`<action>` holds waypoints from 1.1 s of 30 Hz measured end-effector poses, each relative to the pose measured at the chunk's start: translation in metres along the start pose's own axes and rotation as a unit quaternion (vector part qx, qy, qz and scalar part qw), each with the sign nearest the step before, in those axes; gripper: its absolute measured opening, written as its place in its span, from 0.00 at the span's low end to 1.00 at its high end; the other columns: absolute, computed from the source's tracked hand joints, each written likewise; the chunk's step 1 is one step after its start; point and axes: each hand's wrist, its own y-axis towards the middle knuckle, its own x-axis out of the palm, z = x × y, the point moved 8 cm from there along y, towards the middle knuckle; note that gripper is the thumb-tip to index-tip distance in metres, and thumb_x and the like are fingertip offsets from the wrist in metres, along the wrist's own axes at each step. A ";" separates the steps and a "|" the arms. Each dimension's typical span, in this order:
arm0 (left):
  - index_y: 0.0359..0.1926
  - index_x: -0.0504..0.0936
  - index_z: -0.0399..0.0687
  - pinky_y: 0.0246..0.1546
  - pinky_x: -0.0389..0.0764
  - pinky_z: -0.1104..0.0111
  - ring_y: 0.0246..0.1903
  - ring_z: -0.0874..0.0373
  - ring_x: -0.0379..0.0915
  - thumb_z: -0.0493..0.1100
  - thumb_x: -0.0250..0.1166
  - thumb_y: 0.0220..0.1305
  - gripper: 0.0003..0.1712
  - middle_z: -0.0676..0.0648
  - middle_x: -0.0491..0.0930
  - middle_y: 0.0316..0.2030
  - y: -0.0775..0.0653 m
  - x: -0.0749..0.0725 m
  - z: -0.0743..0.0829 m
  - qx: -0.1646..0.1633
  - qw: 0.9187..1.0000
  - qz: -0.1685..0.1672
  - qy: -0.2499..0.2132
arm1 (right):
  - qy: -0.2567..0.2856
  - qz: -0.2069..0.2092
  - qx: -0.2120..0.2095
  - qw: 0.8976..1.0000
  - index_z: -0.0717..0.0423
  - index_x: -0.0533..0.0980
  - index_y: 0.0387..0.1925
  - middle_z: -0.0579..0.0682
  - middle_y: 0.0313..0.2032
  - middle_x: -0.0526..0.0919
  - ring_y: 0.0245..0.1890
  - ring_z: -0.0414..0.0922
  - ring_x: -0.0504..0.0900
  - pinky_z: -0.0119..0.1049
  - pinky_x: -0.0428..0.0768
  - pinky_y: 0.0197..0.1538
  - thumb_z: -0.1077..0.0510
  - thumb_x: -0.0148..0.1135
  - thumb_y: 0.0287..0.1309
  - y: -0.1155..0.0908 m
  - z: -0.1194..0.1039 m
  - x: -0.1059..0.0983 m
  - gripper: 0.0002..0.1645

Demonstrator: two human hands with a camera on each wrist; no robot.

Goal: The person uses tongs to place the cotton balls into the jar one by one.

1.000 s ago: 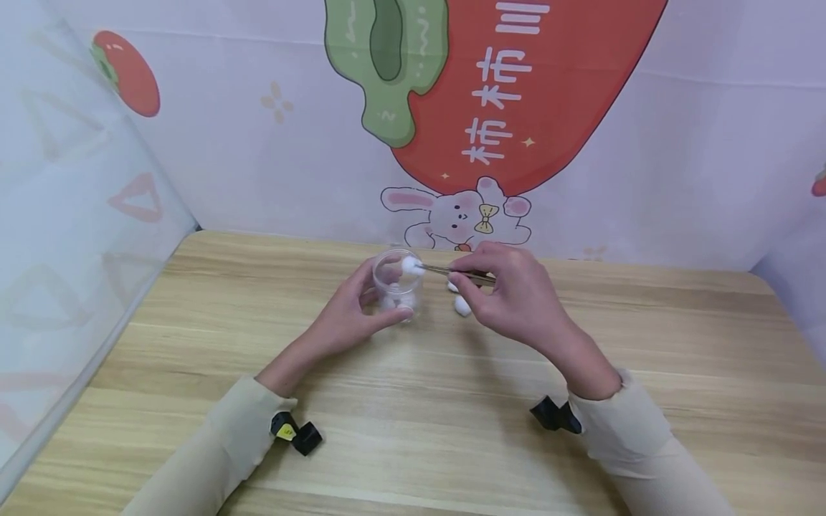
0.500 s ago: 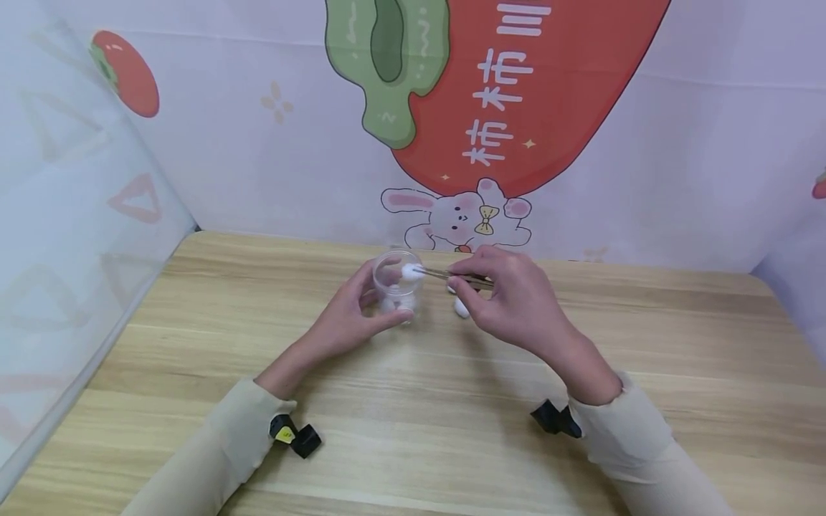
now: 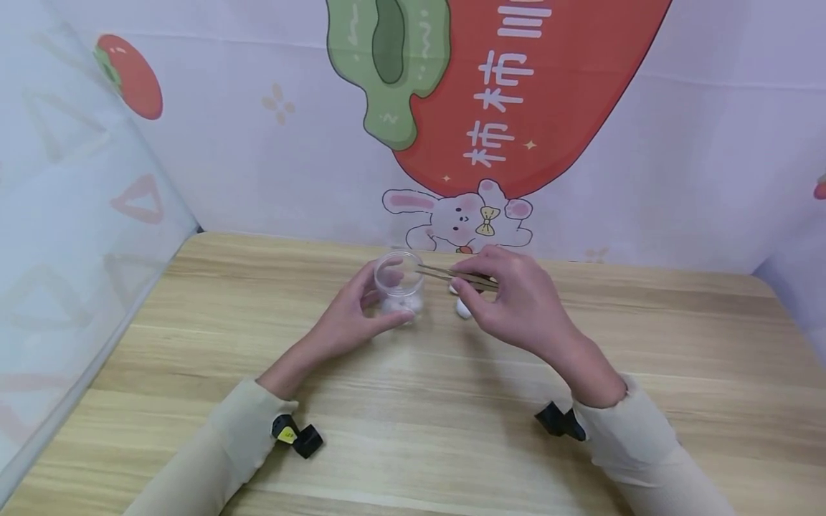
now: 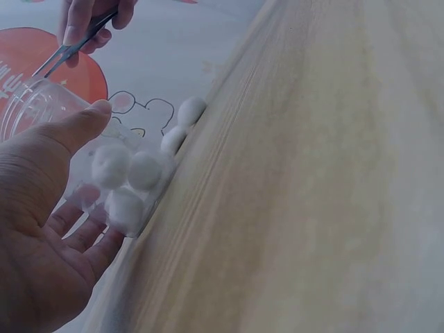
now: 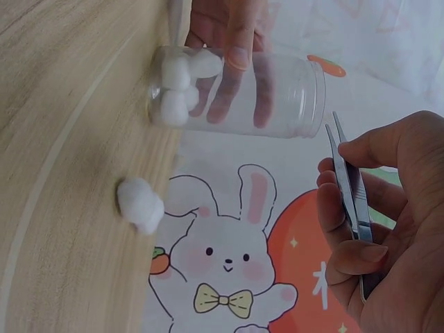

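Observation:
A clear plastic jar (image 3: 400, 276) stands upright on the table, lidless, with several white cotton balls (image 5: 177, 87) at its bottom. My left hand (image 3: 351, 308) holds it, thumb on the near side and fingers round the far side, as the left wrist view also shows. My right hand (image 3: 516, 294) pinches metal tweezers (image 5: 352, 194) between thumb and fingers. Their tips are spread apart with nothing between them, right at the jar's rim. Loose cotton balls (image 3: 463, 308) lie on the table just right of the jar, partly hidden under my right hand.
The wooden table (image 3: 413, 430) reaches back to a printed cloth backdrop (image 3: 258, 143) close behind the jar. A cloth side wall (image 3: 64, 251) borders the table's left edge. Black wrist cameras (image 3: 297, 436) sit at both cuffs.
The cotton ball that the tweezers held over the jar's mouth has been let go and is down in the jar. The tweezers' tips have spread. My left hand has stayed in place.

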 end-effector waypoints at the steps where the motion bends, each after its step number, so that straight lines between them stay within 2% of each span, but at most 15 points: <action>1: 0.76 0.66 0.67 0.75 0.77 0.54 0.71 0.54 0.75 0.45 0.81 0.60 0.47 0.48 0.78 0.68 0.000 0.000 0.000 -0.001 1.000 0.000 -0.002 | -0.001 0.001 0.001 1.000 0.50 0.90 0.46 0.47 0.37 0.89 0.38 0.43 0.84 0.39 0.81 0.39 0.57 0.72 0.65 -0.001 0.001 -0.001 0.10; 4: 0.75 0.67 0.71 0.75 0.77 0.55 0.71 0.54 0.75 0.45 0.81 0.60 0.47 0.50 0.78 0.68 0.000 0.000 -0.001 -0.004 1.000 0.002 -0.004 | -0.005 0.004 0.005 1.000 0.51 0.90 0.46 0.47 0.37 0.89 0.38 0.43 0.84 0.39 0.81 0.38 0.57 0.72 0.65 -0.002 0.004 -0.003 0.10; 9: 0.74 0.67 0.73 0.74 0.77 0.56 0.71 0.53 0.75 0.44 0.81 0.60 0.47 0.50 0.78 0.68 -0.005 -0.003 -0.002 -0.011 1.000 0.001 -0.002 | -0.009 -0.001 0.013 1.000 0.51 0.91 0.45 0.47 0.36 0.89 0.37 0.43 0.84 0.38 0.82 0.38 0.57 0.72 0.65 -0.007 0.009 0.000 0.09; 12: 0.74 0.67 0.73 0.74 0.77 0.56 0.71 0.53 0.75 0.43 0.81 0.59 0.47 0.50 0.78 0.68 -0.006 -0.003 -0.001 -0.013 1.000 0.002 0.000 | -0.015 -0.011 0.019 1.000 0.51 0.90 0.46 0.47 0.36 0.88 0.37 0.43 0.84 0.37 0.83 0.38 0.57 0.73 0.64 -0.009 0.012 0.003 0.10; 17: 0.75 0.67 0.70 0.76 0.76 0.55 0.71 0.53 0.75 0.45 0.81 0.60 0.47 0.50 0.78 0.66 -0.004 -0.003 0.002 -0.006 1.000 0.001 0.003 | -0.044 -0.003 0.015 0.999 0.53 0.90 0.46 0.47 0.36 0.88 0.36 0.43 0.85 0.36 0.82 0.36 0.56 0.74 0.63 -0.015 0.016 0.000 0.11; 20: 0.75 0.66 0.73 0.76 0.76 0.55 0.71 0.54 0.75 0.47 0.81 0.60 0.47 0.52 0.78 0.66 -0.004 -0.002 0.001 -0.011 1.000 0.002 0.005 | -0.055 0.001 0.009 0.998 0.53 0.90 0.45 0.47 0.35 0.89 0.36 0.43 0.86 0.35 0.80 0.34 0.57 0.75 0.62 -0.019 0.020 -0.003 0.10; 24: 0.73 0.67 0.78 0.76 0.76 0.54 0.71 0.54 0.75 0.47 0.82 0.59 0.47 0.53 0.79 0.66 -0.005 -0.003 -0.002 -0.024 1.000 0.009 0.005 | -0.057 -0.015 0.013 0.998 0.54 0.90 0.46 0.47 0.36 0.89 0.36 0.43 0.86 0.36 0.81 0.35 0.57 0.75 0.63 -0.022 0.027 -0.001 0.11; 33: 0.74 0.66 0.75 0.76 0.75 0.53 0.72 0.51 0.75 0.47 0.81 0.60 0.47 0.50 0.78 0.67 -0.003 0.002 -0.001 -0.019 1.000 0.000 0.002 | -0.101 -0.025 0.034 0.994 0.54 0.91 0.44 0.48 0.36 0.89 0.38 0.45 0.89 0.40 0.85 0.36 0.57 0.74 0.62 -0.032 0.045 0.000 0.09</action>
